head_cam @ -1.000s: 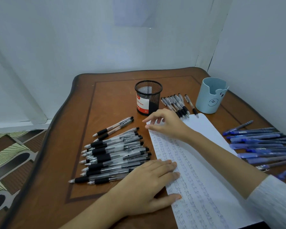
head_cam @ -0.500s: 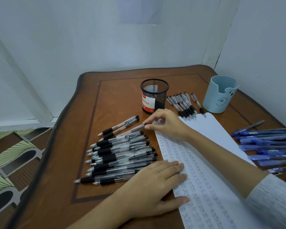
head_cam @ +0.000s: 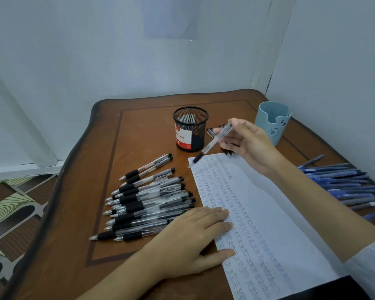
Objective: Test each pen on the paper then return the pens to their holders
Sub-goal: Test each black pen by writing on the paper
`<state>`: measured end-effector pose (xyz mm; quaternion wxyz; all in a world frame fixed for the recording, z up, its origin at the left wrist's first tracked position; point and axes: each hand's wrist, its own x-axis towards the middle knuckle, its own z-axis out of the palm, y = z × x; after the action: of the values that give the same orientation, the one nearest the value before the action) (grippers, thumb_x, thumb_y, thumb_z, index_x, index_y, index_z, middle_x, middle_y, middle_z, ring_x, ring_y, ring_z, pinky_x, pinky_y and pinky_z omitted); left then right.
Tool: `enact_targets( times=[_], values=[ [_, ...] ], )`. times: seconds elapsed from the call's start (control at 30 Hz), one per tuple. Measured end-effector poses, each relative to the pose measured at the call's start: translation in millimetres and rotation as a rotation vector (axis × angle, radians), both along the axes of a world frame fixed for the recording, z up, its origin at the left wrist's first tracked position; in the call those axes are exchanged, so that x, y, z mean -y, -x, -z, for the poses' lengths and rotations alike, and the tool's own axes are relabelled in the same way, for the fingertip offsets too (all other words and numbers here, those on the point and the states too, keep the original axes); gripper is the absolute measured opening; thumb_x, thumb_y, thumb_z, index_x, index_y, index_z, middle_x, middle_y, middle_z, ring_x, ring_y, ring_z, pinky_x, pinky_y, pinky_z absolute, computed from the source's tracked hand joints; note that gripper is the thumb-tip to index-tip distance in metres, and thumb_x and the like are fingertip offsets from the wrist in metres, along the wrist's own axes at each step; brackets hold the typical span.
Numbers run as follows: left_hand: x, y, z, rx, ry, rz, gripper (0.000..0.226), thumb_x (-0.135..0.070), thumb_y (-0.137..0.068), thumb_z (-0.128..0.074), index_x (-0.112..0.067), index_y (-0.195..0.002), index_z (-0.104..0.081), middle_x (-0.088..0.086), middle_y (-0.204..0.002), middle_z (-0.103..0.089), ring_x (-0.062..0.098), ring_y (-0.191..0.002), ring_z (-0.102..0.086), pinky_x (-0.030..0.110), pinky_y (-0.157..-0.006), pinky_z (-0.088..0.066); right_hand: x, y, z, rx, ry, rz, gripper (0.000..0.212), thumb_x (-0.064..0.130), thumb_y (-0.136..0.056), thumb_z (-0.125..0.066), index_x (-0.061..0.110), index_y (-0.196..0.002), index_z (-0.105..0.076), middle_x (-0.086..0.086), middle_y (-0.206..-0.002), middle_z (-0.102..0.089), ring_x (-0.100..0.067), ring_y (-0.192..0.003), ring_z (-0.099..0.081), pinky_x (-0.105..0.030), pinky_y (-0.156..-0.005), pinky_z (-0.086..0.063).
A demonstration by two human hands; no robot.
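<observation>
Pen (head_cam: 212,144) clear-barrelled, black grip, tilted | right hand (head_cam: 252,147) pinches it | left hand (head_cam: 193,239) flat on paper (head_cam: 273,213)

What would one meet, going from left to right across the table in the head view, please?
Pile of black pens → black mesh holder → blue holder → row of blue pens.

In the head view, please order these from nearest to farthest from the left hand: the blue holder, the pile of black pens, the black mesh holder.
1. Pile of black pens: right beside the left hand, on its left.
2. Black mesh holder: farther back, centre.
3. Blue holder: back right corner.
</observation>
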<state>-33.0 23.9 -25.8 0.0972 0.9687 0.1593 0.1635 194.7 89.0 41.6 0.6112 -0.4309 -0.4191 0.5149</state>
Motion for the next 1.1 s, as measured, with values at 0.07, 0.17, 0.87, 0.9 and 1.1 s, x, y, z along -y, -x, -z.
enact_targets(
  times=[0.07, 0.17, 0.87, 0.9, 1.1],
  values=[
    [0.0, 0.1, -0.2, -0.002, 0.005, 0.0, 0.048, -0.053, -0.097, -0.046, -0.019, -0.128, -0.058, -0.002, -0.137, -0.055, 0.009, -0.131, -0.044, 0.027, -0.111, -0.033, 4.2, -5.7, -3.4, -0.141, 0.017, 0.024, 0.016, 0.024, -0.102, -0.041, 0.013, -0.097, -0.052, -0.009, -0.086, -0.072, -0.022, -0.076, -0.069, -0.035, -0.078, -0.059],
    [0.2, 0.2, -1.8, -0.016, 0.003, 0.0, 0.049, -0.054, -0.097, -0.044, -0.019, -0.127, -0.059, -0.002, -0.136, -0.055, 0.009, -0.13, -0.045, 0.024, -0.111, -0.031, 9.9, -11.9, -3.5, -0.359, 0.062, 0.052, 0.022, 0.032, -0.103, -0.039, 0.018, -0.095, -0.053, 0.003, -0.06, -0.047, -0.007, -0.045, -0.041, -0.017, -0.047, -0.044],
    [1.8, 0.5, -4.8, -0.032, 0.031, -0.007, 0.049, -0.053, -0.096, -0.045, -0.018, -0.126, -0.06, -0.002, -0.135, -0.056, 0.009, -0.129, -0.046, 0.024, -0.11, -0.033, 30.1, -30.0, 27.3, -0.408, 0.347, -0.017, 0.067, 0.045, -0.101, -0.029, -0.003, -0.092, -0.075, -0.015, -0.065, -0.066, -0.014, -0.045, -0.052, -0.019, -0.044, -0.044],
    [1.9, 0.6, -4.5, -0.032, 0.03, -0.009, 0.049, -0.053, -0.096, -0.044, -0.018, -0.126, -0.06, -0.003, -0.135, -0.056, 0.009, -0.129, -0.046, 0.024, -0.11, -0.033, 31.0, -27.3, 26.2, -0.365, 0.357, -0.013, 0.065, 0.044, -0.101, -0.032, -0.003, -0.088, -0.076, -0.013, -0.06, -0.063, -0.012, -0.042, -0.047, -0.018, -0.041, -0.041],
    [2.4, 0.3, -4.6, -0.029, 0.024, -0.012, 0.048, -0.053, -0.096, -0.045, -0.018, -0.125, -0.061, -0.002, -0.135, -0.056, 0.009, -0.129, -0.047, 0.023, -0.11, -0.032, 22.3, -16.8, 31.0, -0.024, 0.233, 0.154, 0.025, 0.026, -0.091, -0.063, 0.011, -0.072, -0.058, 0.001, -0.049, -0.053, -0.006, -0.037, -0.041, -0.014, -0.034, -0.031]
  ],
)
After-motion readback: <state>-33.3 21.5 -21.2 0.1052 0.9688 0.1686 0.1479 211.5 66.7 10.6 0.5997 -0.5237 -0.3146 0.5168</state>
